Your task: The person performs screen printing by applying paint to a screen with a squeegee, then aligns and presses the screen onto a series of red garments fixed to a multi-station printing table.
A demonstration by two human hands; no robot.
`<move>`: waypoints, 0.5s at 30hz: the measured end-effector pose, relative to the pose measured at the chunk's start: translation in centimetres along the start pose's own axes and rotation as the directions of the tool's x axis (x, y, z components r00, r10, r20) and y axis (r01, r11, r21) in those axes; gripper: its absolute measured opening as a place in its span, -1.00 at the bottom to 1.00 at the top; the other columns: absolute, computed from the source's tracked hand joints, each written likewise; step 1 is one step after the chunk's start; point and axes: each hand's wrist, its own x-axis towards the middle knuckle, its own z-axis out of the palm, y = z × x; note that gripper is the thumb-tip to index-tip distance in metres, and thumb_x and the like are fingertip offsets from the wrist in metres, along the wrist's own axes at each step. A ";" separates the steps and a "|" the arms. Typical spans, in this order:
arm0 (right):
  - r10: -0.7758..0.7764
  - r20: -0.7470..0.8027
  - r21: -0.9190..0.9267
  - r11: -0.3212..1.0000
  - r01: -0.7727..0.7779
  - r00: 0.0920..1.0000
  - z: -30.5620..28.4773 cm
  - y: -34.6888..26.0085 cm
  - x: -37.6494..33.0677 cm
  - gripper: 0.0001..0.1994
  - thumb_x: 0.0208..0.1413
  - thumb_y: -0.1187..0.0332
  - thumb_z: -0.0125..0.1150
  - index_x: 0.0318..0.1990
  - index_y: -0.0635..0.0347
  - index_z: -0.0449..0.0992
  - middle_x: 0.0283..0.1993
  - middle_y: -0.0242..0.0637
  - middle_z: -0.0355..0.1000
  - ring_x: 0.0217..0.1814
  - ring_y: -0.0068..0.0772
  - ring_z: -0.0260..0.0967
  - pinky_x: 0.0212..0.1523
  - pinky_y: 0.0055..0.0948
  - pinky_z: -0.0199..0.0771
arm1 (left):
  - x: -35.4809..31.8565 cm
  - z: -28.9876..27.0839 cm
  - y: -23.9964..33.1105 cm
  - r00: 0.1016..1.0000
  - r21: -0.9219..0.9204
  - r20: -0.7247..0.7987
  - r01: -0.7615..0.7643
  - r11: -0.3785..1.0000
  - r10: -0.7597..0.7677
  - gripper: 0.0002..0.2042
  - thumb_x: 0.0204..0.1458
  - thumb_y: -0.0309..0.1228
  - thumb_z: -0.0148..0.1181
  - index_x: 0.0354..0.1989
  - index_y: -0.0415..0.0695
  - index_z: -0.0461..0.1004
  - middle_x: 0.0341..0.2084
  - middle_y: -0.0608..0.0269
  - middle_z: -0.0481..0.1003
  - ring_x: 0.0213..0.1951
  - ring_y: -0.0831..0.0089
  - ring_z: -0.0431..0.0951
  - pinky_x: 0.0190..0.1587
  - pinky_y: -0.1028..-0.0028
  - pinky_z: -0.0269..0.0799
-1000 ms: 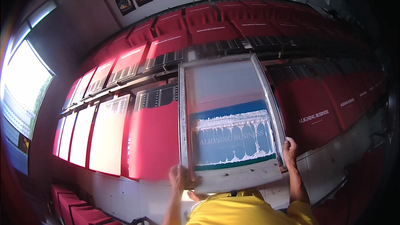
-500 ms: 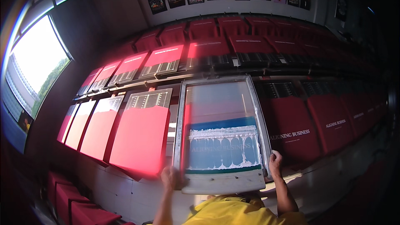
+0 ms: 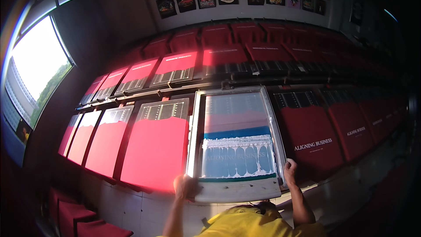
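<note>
A screen-printing frame [image 3: 275, 142] with a pale metal rim is in front of me, between two red shirts. White ink [image 3: 239, 141] lies in a thick band across its blue stencil, with thin arched streaks running toward me. My left hand [image 3: 184, 187] is closed on the near left corner of the frame. At the near right corner, my right hand [image 3: 290, 171] has its fingers curled around the frame's edge. Whether the frame rests on a board or hangs above it, I cannot tell.
Red shirts on boards stand in long rows, such as the sunlit shirt [image 3: 153, 153] to the left and the printed shirt [image 3: 311, 136] to the right. A rail [image 3: 171, 91] runs behind the near row. Red-covered stools [image 3: 98, 228] stand at lower left, beside a tiled floor [image 3: 151, 213].
The view has shifted slightly, so the shirts sit a little lower and further right. The gap between the frame and the left shirt looks narrower. Both hands keep hold of the frame.
</note>
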 end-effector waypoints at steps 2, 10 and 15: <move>0.013 0.047 -0.013 1.000 -0.012 0.999 -0.6 -0.7 0.2 -0.80 0.21 0.47 0.07 -0.07 0.31 0.52 -0.07 0.00 0.47 0.03 -0.01 0.41 0.10 -0.20 0.41 | -0.6 1.2 -2.0 0.997 -0.221 -0.077 -0.042 0.974 0.025 -0.70 0.11 -0.30 0.11 -0.57 -0.26 0.43 -0.70 0.36 0.29 -0.56 0.58 0.32 -0.50 0.42 0.26; -0.079 -0.025 -0.041 0.996 0.078 0.997 -0.5 0.1 0.6 -0.82 0.17 0.51 0.07 -0.15 0.39 0.55 -0.23 0.00 0.52 -0.18 -0.04 0.48 -0.03 -0.24 0.49 | -0.5 3.6 -5.1 0.968 -0.491 -0.150 0.104 0.865 -0.202 -0.66 0.16 -0.28 0.09 -0.53 -0.32 0.47 -0.72 0.17 0.42 -0.58 0.48 0.45 -0.47 0.39 0.34; 0.050 0.086 -0.004 0.999 -0.050 0.995 -1.3 -3.4 1.3 -0.82 0.12 0.53 0.08 -0.19 0.40 0.56 -0.31 -0.01 0.54 -0.25 -0.05 0.50 -0.12 -0.29 0.50 | -0.7 0.5 -2.8 0.984 -0.173 -0.045 0.164 0.971 -0.175 -0.66 0.14 -0.23 0.09 -0.52 -0.27 0.54 -0.65 -0.06 0.49 -0.53 0.15 0.58 -0.42 0.22 0.42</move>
